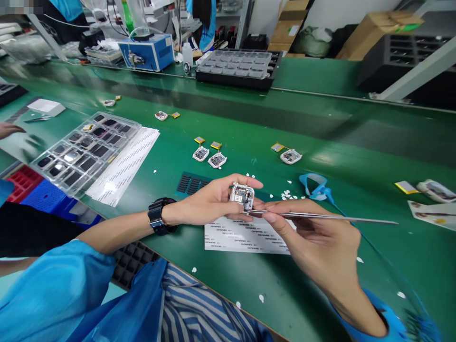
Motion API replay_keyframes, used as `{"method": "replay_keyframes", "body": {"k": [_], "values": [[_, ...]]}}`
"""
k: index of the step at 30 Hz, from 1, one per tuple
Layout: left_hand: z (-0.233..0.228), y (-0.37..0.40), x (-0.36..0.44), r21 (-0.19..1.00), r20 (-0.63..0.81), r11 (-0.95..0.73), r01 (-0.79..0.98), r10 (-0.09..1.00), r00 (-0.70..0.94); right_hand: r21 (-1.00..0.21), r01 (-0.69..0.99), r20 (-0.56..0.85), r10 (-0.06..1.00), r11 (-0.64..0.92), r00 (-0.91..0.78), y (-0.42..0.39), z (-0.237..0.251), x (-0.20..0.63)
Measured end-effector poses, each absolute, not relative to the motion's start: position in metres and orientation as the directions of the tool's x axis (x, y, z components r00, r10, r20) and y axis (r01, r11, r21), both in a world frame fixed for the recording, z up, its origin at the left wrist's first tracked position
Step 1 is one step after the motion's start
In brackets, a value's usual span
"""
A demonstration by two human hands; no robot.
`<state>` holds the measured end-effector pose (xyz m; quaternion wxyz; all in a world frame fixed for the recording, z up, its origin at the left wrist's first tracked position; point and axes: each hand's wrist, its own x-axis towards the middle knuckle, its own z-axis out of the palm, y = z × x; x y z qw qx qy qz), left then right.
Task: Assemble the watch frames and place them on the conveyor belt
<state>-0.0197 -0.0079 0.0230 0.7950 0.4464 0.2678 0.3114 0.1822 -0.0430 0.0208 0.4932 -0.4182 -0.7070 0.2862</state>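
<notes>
Between the thumb and fingers of my left hand [210, 202] is a white smartwatch case [242, 195], its circuit board facing up. My right hand [313, 237] pinches a pair of metal tweezers [320, 216], whose tips reach the lower right edge of the case. What the tips touch there is too small to make out. Under both hands lies a white printed sheet [245, 237]. A dark sheet of black strips [192, 184] sits behind my left hand, partly covered by it.
Two watch cases with yellow batteries [217, 160] lie beyond my hands, another case [291, 156] to their right. White scraps [287, 194] and a blue wrist strap [315, 186] are nearby. At left stands a clear tray of screens [89, 147]; a co-worker's hand [10, 129] is beside it.
</notes>
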Motion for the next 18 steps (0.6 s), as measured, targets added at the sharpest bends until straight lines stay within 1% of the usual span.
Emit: {"method": "replay_keyframes", "body": {"k": [4,8,12,18], "values": [[0.0236,-0.0084,-0.0188,0.876,-0.121,0.387,-0.287,0.753,0.647,-0.799,0.353,0.448,0.873,0.487,-0.192,-0.0419,0.0213,0.1824],[0.0254,-0.0083,-0.0185,0.865,-0.106,0.397,-0.306,0.742,0.662,-0.845,0.292,0.435,0.893,0.448,-0.113,-0.0415,0.0191,0.1803],[0.0257,-0.008,-0.0199,0.865,-0.076,0.393,-0.313,0.719,0.691,-0.853,0.281,0.443,0.895,0.44,-0.056,-0.0434,0.0172,0.1774],[0.025,-0.0064,-0.0233,0.869,-0.1,0.405,-0.283,0.706,0.701,-0.869,0.243,0.418,0.902,0.431,-0.105,-0.0425,0.0187,0.1774]]}}
